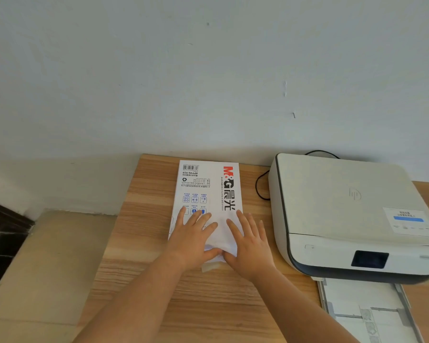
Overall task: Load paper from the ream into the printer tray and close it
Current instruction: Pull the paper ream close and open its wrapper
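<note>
A white paper ream [208, 186] with red and black print lies flat on the wooden table, its long side running away from me. My left hand [193, 240] rests flat on its near left part, fingers straight and spread. My right hand [249, 243] lies flat on its near right part. Both thumbs meet at the crumpled wrapper flap at the near end. A white printer [344, 214] stands to the right, lid down. Its paper tray [367, 310] is pulled out toward me at the lower right, and I cannot tell if it holds paper.
The wooden table [139, 243] stands against a pale wall. A black cable [259, 186] loops between the ream and the printer. To the left lies beige floor with a dark object at the far left edge.
</note>
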A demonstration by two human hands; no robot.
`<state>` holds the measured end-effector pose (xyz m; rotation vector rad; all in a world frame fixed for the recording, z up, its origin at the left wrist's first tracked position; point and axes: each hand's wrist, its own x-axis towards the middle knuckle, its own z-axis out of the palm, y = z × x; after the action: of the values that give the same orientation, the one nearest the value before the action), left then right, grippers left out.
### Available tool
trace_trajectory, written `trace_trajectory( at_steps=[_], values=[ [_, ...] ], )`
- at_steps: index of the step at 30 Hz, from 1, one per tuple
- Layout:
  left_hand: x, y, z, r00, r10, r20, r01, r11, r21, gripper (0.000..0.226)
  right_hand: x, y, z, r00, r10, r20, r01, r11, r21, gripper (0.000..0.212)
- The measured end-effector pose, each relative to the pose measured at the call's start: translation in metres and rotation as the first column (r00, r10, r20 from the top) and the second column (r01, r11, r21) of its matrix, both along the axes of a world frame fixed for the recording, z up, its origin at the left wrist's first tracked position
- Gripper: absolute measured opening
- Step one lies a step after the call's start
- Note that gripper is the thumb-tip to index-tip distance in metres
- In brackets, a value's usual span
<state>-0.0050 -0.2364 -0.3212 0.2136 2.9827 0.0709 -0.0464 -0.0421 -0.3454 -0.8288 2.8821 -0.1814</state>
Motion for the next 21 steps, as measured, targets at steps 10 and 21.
trace_trajectory(
  at_steps=[10, 21],
  values=[
    [0.031, 0.001, 0.005, 0.952, -0.076, -0.297, 0.135, 0.974, 0.182, 0.050, -0.017, -0.011, 0.014, 1.000, -0.023, 0.001, 0.023, 1.000, -0.007, 0.080],
    [0.089, 0.006, -0.021, 0.985, -0.055, -0.165, 0.079, 0.987, 0.142, 0.053, -0.028, -0.010, 0.023, 0.993, -0.082, 0.085, 0.083, 0.997, -0.006, 0.084]
  ],
)
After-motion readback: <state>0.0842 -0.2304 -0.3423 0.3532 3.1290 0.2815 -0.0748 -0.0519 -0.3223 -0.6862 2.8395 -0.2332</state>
